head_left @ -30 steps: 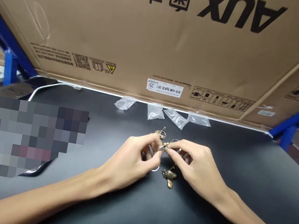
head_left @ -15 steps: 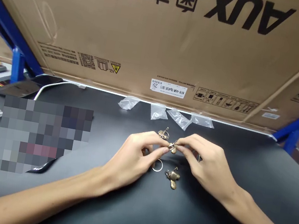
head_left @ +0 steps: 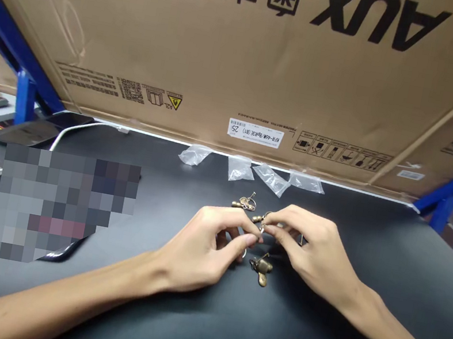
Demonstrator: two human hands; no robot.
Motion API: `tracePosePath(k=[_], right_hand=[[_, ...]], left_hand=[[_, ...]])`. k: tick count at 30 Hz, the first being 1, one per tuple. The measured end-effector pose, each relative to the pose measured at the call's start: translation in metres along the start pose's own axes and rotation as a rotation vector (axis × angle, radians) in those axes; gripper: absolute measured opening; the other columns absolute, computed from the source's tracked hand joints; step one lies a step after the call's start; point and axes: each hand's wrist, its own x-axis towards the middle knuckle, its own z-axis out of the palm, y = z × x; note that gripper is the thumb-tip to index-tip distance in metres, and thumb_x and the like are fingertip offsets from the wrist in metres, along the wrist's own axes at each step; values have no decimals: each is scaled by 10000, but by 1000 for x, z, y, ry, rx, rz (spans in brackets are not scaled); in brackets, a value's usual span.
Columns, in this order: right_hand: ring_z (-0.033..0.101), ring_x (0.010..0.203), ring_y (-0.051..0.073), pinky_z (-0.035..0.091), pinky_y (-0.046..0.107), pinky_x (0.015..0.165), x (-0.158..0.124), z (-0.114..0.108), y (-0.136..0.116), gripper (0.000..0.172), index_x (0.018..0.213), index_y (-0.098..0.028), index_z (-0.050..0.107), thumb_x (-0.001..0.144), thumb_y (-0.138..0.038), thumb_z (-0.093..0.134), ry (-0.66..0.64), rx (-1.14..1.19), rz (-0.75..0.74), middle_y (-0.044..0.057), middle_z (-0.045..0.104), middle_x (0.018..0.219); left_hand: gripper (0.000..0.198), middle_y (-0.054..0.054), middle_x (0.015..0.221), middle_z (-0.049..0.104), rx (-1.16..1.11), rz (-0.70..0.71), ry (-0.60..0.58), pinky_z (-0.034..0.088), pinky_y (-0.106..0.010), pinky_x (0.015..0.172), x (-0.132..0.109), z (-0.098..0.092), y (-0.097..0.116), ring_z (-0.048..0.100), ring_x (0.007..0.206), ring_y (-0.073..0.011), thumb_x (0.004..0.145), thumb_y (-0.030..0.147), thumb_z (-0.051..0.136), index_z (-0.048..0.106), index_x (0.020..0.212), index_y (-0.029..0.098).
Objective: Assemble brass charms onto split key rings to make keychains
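Over the dark tabletop, both hands meet at a small metal keychain. My left hand (head_left: pixel 207 242) pinches thumb and index finger on a small bright metal link (head_left: pixel 261 231). Part of a silver ring (head_left: pixel 244 254) shows below those fingers; the rest is hidden. My right hand (head_left: pixel 312 243) is closed at its fingertips on the keychain's other side, beside a bronze-coloured charm (head_left: pixel 257 219). Just in front of the hands lies another bronze keychain charm (head_left: pixel 263 266). Behind the left fingers rests a bunch of bronze pieces and rings (head_left: pixel 247 202). The exact joint between the fingertips is too small to make out.
Several clear plastic bags (head_left: pixel 240 169) lie along the back edge, against a large cardboard box (head_left: pixel 228 59). Blue metal posts (head_left: pixel 24 96) stand at both sides. To the left are a blurred-out item (head_left: pixel 66 205), a white cable (head_left: pixel 73 131) and a dark flat device (head_left: pixel 29 133).
My left fingertips have moved slightly right and down, and the silver ring is now mostly hidden behind them. The bronze charm by the right fingertips now shows above the left fingers.
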Motion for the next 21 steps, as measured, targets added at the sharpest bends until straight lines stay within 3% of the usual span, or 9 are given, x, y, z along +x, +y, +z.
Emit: tracePosePath(k=[7, 10, 12, 16, 18, 21], right_hand=[[664, 802, 155, 494, 265, 737, 1, 0, -2, 153, 963, -221, 689, 977, -228, 537, -49, 10, -48, 24, 717, 946], [691, 878, 176, 503, 290, 797, 6, -19, 4, 182, 1039, -237, 700, 982, -271, 530, -78, -136, -40, 25, 742, 1022], [703, 886, 200, 509, 319, 807, 8, -39, 13, 206, 1032, -248, 716, 964, -355, 554, -41, -283, 45, 17, 758, 1026], [699, 756, 202, 505, 320, 698, 1, -73, 40, 206, 891, -270, 757, 919, -378, 583, -184, -458, 196, -7, 772, 903], [698, 745, 190, 505, 303, 683, -6, -78, 51, 194, 897, -290, 767, 910, -346, 582, -282, -431, 211, -17, 772, 893], [697, 771, 191, 503, 300, 686, -13, -75, 61, 200, 964, -296, 765, 909, -350, 580, -313, -423, 185, -9, 769, 923]], left_hand=[[127, 7, 668, 622, 21, 43, -4, 454, -216, 549, 0, 1, -4, 546, 566, -96, 863, 176, 551, 607, 749, 162], [103, 15, 704, 620, 39, 21, 28, 466, -212, 566, 2, 2, -7, 573, 607, -102, 884, 192, 541, 590, 795, 175], [95, 7, 773, 632, 83, 24, 78, 477, -209, 580, 3, 0, -8, 602, 665, -111, 908, 206, 518, 596, 856, 188], [109, -44, 1135, 632, 154, 30, 155, 501, -205, 572, 7, -3, -12, 622, 689, -88, 911, 219, 510, 609, 874, 195], [93, -56, 1221, 631, 137, 16, 174, 515, -211, 586, 8, -4, -14, 665, 786, -119, 899, 217, 518, 594, 851, 192], [79, -62, 1160, 697, 118, -6, 179, 519, -221, 606, 9, -3, -16, 683, 971, -192, 885, 206, 522, 575, 828, 194]])
